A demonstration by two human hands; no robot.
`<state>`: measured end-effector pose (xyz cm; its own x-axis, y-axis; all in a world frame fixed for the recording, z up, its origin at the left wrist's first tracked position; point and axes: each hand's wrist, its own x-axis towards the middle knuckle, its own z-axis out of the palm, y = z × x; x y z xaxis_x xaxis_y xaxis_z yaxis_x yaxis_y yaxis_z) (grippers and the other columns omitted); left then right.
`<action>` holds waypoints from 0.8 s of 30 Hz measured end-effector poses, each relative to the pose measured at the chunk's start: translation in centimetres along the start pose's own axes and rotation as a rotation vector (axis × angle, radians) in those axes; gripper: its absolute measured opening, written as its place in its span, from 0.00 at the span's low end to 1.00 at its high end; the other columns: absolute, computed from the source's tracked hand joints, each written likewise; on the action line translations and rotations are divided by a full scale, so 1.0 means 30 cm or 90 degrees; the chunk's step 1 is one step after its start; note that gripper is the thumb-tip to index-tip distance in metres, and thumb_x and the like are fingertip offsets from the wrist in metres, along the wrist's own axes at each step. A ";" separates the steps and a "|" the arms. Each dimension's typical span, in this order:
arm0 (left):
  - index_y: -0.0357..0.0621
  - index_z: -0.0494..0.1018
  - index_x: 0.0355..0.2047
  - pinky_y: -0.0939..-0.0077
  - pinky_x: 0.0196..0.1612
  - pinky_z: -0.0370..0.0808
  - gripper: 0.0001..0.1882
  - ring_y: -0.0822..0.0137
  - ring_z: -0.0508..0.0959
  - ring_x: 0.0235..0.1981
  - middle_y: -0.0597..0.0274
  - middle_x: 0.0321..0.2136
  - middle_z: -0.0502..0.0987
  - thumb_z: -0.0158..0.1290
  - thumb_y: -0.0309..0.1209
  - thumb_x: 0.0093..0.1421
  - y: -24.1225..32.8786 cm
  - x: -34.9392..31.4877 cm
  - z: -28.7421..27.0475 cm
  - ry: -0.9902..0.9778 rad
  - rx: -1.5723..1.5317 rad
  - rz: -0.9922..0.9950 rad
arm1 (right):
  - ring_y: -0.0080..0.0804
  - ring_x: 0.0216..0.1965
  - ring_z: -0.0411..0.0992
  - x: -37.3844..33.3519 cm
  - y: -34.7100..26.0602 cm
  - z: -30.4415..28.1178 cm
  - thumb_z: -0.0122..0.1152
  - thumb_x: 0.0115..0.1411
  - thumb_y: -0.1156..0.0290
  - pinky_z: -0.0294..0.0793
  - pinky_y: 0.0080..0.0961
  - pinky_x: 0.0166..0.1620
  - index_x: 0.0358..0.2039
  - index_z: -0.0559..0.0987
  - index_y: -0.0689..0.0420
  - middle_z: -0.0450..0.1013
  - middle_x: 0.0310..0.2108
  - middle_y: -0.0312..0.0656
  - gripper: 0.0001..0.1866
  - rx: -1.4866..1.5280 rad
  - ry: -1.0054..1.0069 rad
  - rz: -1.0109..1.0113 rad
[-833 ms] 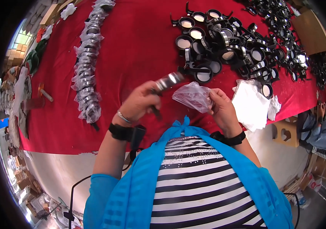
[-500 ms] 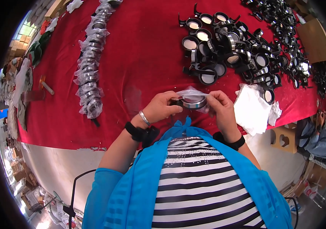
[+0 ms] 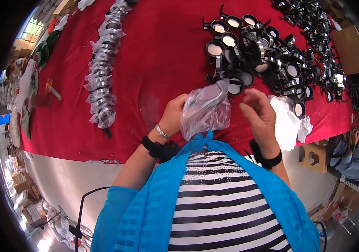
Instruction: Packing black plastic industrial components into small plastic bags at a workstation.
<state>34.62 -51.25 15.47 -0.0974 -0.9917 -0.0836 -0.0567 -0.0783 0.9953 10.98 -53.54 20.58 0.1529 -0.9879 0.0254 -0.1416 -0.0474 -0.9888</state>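
My left hand is closed at the left side of a clear plastic bag. A ring-shaped part shows dimly through the film, and my left fingertips are hidden behind it. To the right, my right hand is raised off the bag, fingers bent with a gap to the thumb, and nothing shows in it. Just beyond the bag lies a pile of round black parts with metal bands and pale discs. A stack of white plastic bags sits beside my right hand.
A long row of bagged round parts runs away from me on the left of the red cloth. An orange-handled tool lies farther left. Cardboard stands at the far right. Another person is at the right edge.
The plastic bag has come down over the round part, which my left hand keeps. My right hand has let go of the bag and moved right.
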 end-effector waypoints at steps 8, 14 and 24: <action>0.37 0.75 0.40 0.85 0.32 0.73 0.14 0.79 0.75 0.32 0.66 0.33 0.78 0.48 0.35 0.64 -0.016 -0.095 -0.102 0.032 -0.170 -0.256 | 0.43 0.37 0.74 0.030 0.053 0.080 0.53 0.45 0.85 0.74 0.28 0.40 0.40 0.74 0.58 0.72 0.38 0.46 0.18 -0.167 -0.167 -0.157; 0.38 0.72 0.45 0.74 0.32 0.75 0.19 0.63 0.78 0.32 0.50 0.40 0.75 0.57 0.31 0.53 0.121 -0.139 -0.046 0.091 0.381 0.084 | 0.43 0.28 0.73 0.004 0.069 0.176 0.55 0.47 0.82 0.73 0.32 0.31 0.34 0.74 0.59 0.71 0.30 0.45 0.12 -0.267 -0.199 -0.201; 0.40 0.68 0.27 0.53 0.34 0.72 0.09 0.44 0.75 0.31 0.47 0.26 0.74 0.56 0.29 0.49 -0.133 -0.346 -0.378 0.253 0.664 -0.193 | 0.30 0.29 0.74 0.005 0.069 0.186 0.62 0.52 0.77 0.73 0.21 0.32 0.47 0.71 0.61 0.71 0.39 0.44 0.21 -0.227 -0.342 -0.043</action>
<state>47.13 -41.81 12.92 0.3698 -0.9229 -0.1071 -0.8346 -0.3806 0.3983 16.16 -52.96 17.74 0.6282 -0.7736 -0.0829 -0.4162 -0.2441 -0.8759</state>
